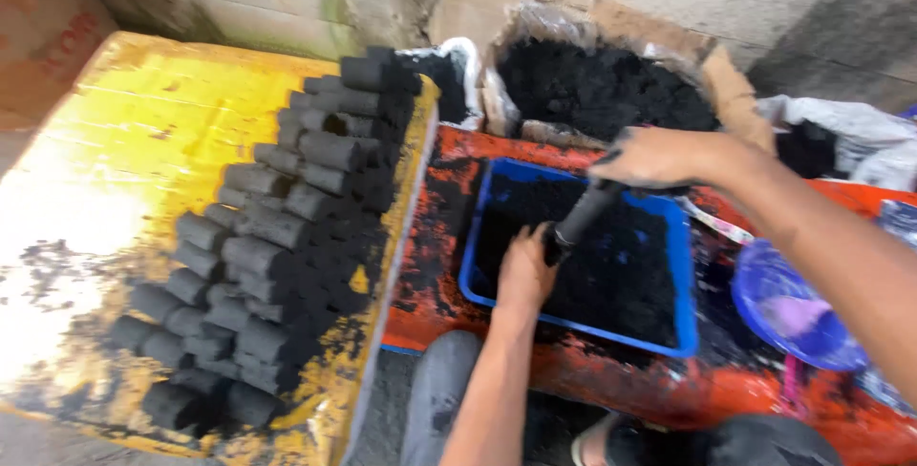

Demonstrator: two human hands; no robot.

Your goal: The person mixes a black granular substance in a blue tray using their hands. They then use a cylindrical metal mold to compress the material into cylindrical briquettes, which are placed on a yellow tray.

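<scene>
My right hand [659,156] grips the top of a dark metal tube [585,218] that slants down into a blue tray [682,275] of black charcoal powder. At the tube's lower end my left hand [524,270] cups the opening, fingers pressed against it over the powder. The tray rests on an orange-red surface [449,189] smeared with black dust.
Several black cylindrical briquettes [277,237] lie stacked in rows on a yellow board [124,141] to the left. Behind the tray stands a lined cardboard box [602,84] full of black powder. A blue bowl [788,304] sits right; my knee [439,380] is below.
</scene>
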